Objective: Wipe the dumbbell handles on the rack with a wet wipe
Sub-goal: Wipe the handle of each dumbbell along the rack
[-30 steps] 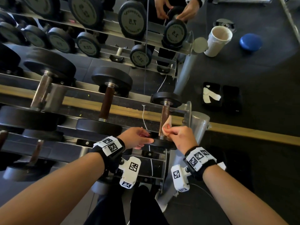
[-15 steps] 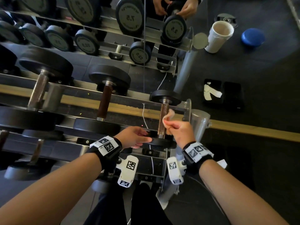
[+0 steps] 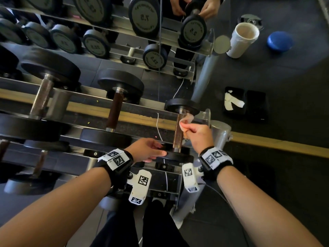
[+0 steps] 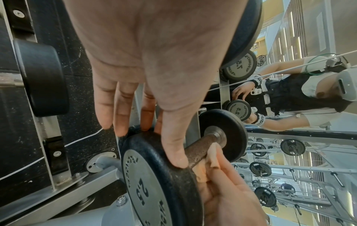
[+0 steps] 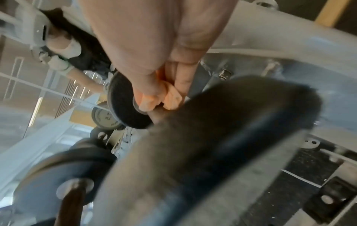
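The small 2.5 dumbbell (image 3: 178,132) lies at the right end of the rack's (image 3: 85,161) upper shelf. My left hand (image 3: 147,148) grips its near plate (image 4: 154,175), thumb across the rim and fingers behind it. My right hand (image 3: 195,134) pinches a crumpled wet wipe (image 3: 186,120) and presses it to the right side of the rough metal handle (image 4: 203,146), near the far plate (image 3: 181,106). In the right wrist view the wipe (image 5: 170,97) sits between thumb and fingers against the handle, behind the blurred near plate (image 5: 231,122).
Left of it lie a brown-handled dumbbell (image 3: 114,111) and a bigger steel-handled one (image 3: 41,98). The rack's grey end post (image 3: 219,132) stands just right of my right hand. A mirror behind repeats the rack. A white cup (image 3: 243,39), blue disc (image 3: 279,42) and black tray (image 3: 235,102) lie at right.
My right hand has slid the wipe along the handle, from near the closer plate toward the far plate. The left hand has kept its hold on the near plate.
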The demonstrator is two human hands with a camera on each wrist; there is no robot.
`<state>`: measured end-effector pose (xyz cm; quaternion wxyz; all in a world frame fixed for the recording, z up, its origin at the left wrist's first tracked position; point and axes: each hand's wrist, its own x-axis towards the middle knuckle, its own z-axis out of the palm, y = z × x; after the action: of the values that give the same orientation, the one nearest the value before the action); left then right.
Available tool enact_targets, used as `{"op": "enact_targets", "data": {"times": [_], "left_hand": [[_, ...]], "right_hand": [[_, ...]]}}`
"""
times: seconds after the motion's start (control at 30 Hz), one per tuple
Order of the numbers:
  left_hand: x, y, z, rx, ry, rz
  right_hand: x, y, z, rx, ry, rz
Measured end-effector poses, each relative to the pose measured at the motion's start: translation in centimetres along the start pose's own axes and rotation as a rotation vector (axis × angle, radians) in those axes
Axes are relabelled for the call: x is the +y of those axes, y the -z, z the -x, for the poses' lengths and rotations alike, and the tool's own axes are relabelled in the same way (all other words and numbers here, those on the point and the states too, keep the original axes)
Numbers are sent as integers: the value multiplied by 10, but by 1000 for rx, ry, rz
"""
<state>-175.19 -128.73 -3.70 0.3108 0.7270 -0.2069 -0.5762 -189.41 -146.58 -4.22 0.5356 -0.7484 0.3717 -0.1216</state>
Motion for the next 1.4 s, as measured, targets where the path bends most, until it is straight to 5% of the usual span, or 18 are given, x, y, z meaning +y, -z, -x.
{"op": "enact_targets", "data": {"times": [0.23, 0.43, 0.73, 0.9, 1.1, 1.4], "left_hand": [[3, -1, 1, 5, -1, 28], [1, -3, 3, -7, -8, 46], [0, -1, 2, 5, -3, 63], [-1, 0, 0, -14, -1, 75], [0, -1, 2, -27, -12, 76], [2, 0, 4, -34, -1, 97]], "right_hand": [[0, 25, 19, -337, 30, 355], [-23, 29, -17, 37, 126, 282], [-12, 0, 0, -11, 117, 326], [-9, 18, 18, -258, 98, 410], [-15, 26, -11, -47, 54, 324], [6, 11, 26, -177, 40, 251]]}}
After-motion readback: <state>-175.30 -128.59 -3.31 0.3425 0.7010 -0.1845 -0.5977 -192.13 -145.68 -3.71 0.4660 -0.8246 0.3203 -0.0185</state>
